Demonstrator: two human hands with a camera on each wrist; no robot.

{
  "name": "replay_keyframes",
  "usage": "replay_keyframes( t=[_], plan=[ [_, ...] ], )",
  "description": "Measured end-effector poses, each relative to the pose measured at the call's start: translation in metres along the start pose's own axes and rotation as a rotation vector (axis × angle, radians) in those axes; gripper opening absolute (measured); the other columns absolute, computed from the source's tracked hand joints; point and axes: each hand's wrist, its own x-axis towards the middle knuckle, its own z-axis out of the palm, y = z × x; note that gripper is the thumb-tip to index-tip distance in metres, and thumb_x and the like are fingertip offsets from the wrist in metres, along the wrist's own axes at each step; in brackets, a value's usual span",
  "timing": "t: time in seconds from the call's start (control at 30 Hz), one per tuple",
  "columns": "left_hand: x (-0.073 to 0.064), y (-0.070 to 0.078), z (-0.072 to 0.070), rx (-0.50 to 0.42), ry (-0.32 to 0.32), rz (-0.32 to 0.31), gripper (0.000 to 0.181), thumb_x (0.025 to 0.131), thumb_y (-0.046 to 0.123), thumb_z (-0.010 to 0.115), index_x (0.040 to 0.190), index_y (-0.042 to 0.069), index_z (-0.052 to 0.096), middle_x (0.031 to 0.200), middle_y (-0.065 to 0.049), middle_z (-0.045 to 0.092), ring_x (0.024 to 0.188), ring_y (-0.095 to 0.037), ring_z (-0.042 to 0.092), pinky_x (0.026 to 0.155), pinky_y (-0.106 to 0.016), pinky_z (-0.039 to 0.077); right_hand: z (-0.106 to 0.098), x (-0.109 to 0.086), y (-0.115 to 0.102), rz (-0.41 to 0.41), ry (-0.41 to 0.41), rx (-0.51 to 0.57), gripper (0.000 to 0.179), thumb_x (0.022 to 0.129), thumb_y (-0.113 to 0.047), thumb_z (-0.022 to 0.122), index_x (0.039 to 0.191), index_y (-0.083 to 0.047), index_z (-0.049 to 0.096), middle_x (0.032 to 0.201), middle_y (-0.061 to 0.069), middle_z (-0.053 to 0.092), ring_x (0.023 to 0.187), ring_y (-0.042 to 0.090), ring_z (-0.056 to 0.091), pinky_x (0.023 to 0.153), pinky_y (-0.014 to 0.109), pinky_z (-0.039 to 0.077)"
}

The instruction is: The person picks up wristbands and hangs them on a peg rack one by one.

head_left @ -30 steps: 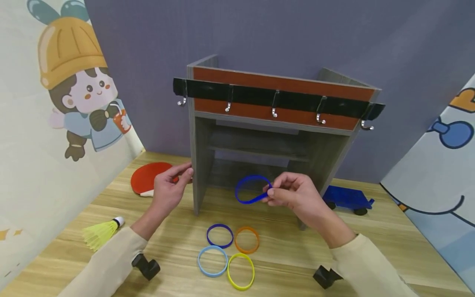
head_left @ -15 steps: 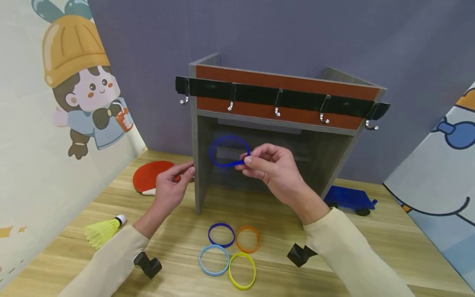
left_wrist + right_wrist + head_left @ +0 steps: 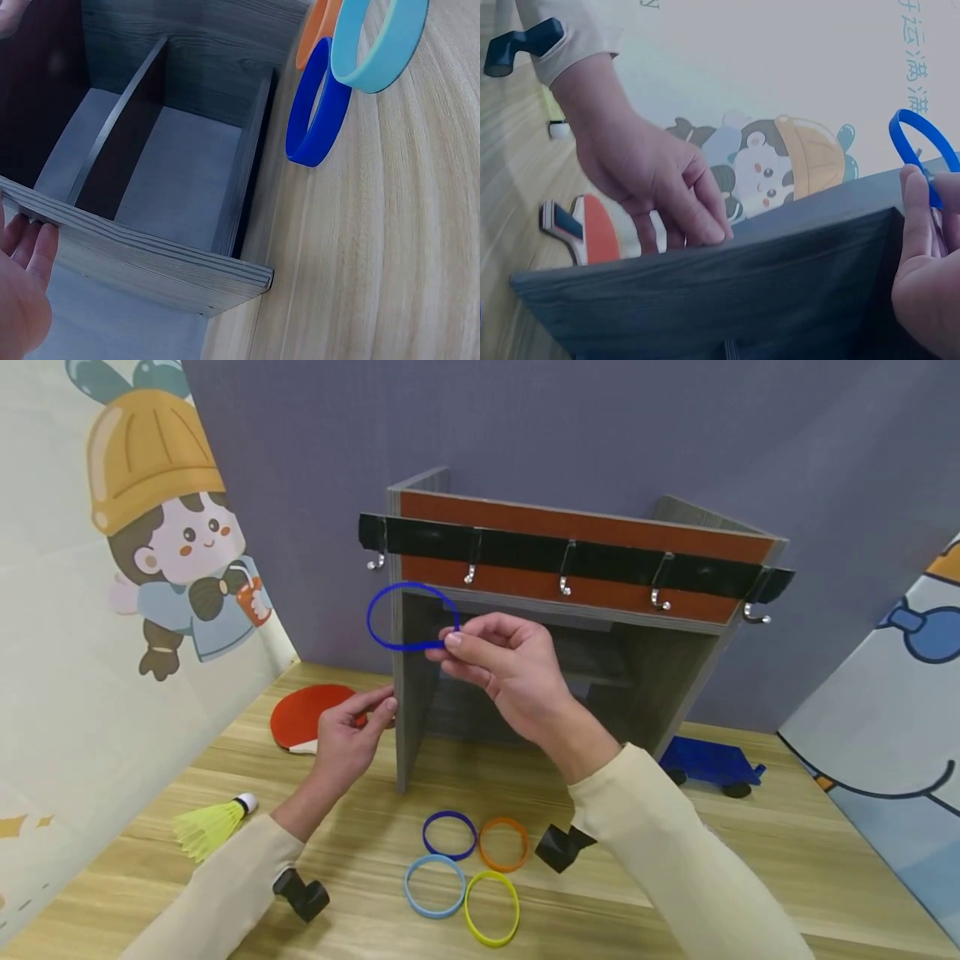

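My right hand [image 3: 517,681] pinches a blue silicone wristband [image 3: 412,647] between thumb and fingers, in front of the grey rack's upper left. The band stands out to the left, below the leftmost hook [image 3: 376,560] and apart from it. With its fingertips, my left hand [image 3: 348,739] touches the outer face of the rack's left side panel [image 3: 400,752]; the left wrist view shows these fingers [image 3: 41,255] below the panel's edge. On the table lie a dark blue wristband [image 3: 425,835], an orange one [image 3: 504,867], a light blue one [image 3: 435,914] and a yellow one [image 3: 491,942].
A black strip [image 3: 517,545] with several metal hooks crosses the rack's orange-brown front board [image 3: 622,527]. Left of the rack are a red table tennis paddle [image 3: 303,714] and a yellow shuttlecock [image 3: 210,828]. A small blue wheeled cart [image 3: 708,762] stands at the right.
My right hand has moved up and left with the blue wristband, from low before the rack's opening to near its upper left corner. The left hand stays at the side panel.
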Motion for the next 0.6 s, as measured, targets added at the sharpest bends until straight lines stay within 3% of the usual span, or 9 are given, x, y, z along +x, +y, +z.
replay_keyframes(
  t=[0.33,0.6],
  plan=[
    [0.000,0.000,-0.001,0.031,-0.016,0.029,0.022,0.085,-0.017,0.060,0.107,-0.019,0.062,0.097,-0.027,0.065,0.079,-0.012,0.066,0.067,-0.031,0.058,0.020,0.018,0.002,-0.052,0.032,0.001,0.011,0.088,0.009,0.060,0.083,0.001,0.066,0.087,0.017,0.066,0.082,0.027,0.069,0.078,0.035,0.057],
    [-0.002,0.000,-0.003,0.049,-0.013,0.031,0.022,0.085,-0.016,0.060,0.107,-0.018,0.062,0.095,-0.024,0.066,0.077,-0.014,0.065,0.066,-0.038,0.058,0.024,0.021,0.006,-0.045,0.079,0.003,0.011,0.088,0.009,0.061,0.082,0.000,0.066,0.084,0.017,0.066,0.081,0.028,0.069,0.078,0.036,0.057]
  ],
)
